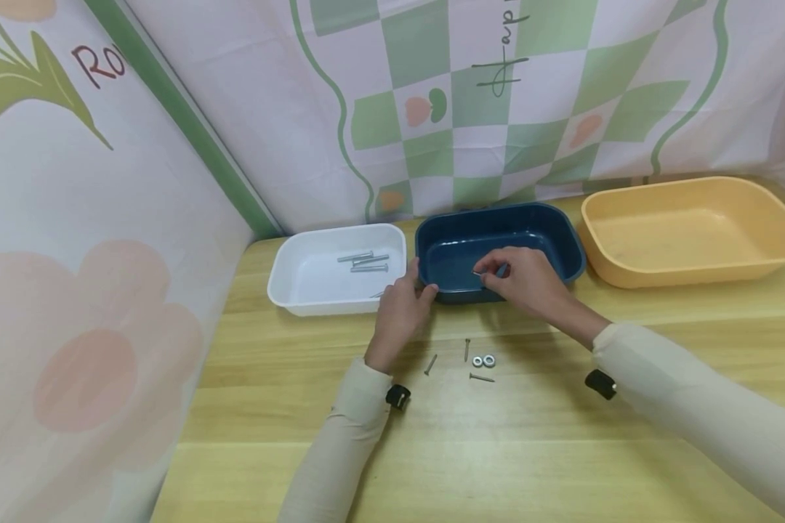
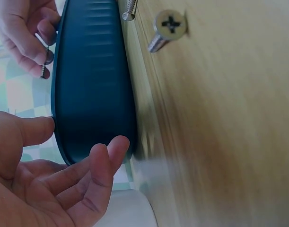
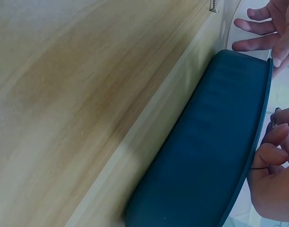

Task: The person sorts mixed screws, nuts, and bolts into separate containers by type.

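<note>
My right hand [image 1: 526, 280] pinches a small screw [image 2: 43, 70] between thumb and fingers, over the near side of the dark blue tray [image 1: 497, 290]. The left hand [image 1: 402, 309] grips the near left corner of that tray, thumb at the rim, with its other fingers loosely spread. On the table just in front lie three cross-head screws, one screw [image 1: 467, 349] pointing toward me, another screw [image 1: 431, 365] slanted and a third screw [image 1: 482, 378] lying sideways. Beside them sit two small metal rings [image 1: 489, 360], side by side.
Left of the blue tray stands a white tray [image 1: 284, 290] holding several long bolts [image 1: 369, 269]. To the right is a larger yellow tray [image 1: 687, 276]. All three stand on the wooden table [image 1: 530, 465], against a patterned cloth [image 1: 484, 152] at the back.
</note>
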{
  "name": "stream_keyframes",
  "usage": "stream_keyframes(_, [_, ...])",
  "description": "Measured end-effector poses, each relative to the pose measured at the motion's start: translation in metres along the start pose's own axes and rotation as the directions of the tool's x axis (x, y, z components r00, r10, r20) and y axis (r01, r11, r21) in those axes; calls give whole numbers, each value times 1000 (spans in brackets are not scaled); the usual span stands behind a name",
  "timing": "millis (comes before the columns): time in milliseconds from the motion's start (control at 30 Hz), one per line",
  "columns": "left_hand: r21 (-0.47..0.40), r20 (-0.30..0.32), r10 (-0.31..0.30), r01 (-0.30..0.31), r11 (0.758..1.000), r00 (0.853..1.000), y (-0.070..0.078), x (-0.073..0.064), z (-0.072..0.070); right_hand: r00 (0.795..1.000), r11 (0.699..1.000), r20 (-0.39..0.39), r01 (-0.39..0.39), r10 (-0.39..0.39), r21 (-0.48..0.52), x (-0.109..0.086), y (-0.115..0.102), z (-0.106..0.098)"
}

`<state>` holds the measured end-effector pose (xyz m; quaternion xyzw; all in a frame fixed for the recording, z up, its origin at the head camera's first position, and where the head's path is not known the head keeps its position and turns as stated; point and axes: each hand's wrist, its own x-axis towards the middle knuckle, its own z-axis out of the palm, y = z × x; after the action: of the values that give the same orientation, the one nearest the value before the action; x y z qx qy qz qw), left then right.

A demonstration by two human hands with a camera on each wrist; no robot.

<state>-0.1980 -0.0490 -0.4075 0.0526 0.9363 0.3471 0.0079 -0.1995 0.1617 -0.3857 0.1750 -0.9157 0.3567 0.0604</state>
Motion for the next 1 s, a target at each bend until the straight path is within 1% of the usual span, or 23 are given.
stream_keyframes(267, [4,5,7,-7,1000,1000,0,0,1,1000,1000,7,-10,10,1,0,1,0])
stream_keyframes(567, [-1,7,-5,5,1000,1000,1,-1,1,1000,1000,-7,-8,8,20,-3,0,-1])
stream_keyframes(767, [-1,13,-3,3,1000,1000,1,-1,-1,1000,999,-12,-10,10,33,-6,-1,-4])
stream_keyframes(1000, [-13,26,-11,11,1000,1000,2,-1,-2,999,998,-5,-41,42,42,-16,1,-12])
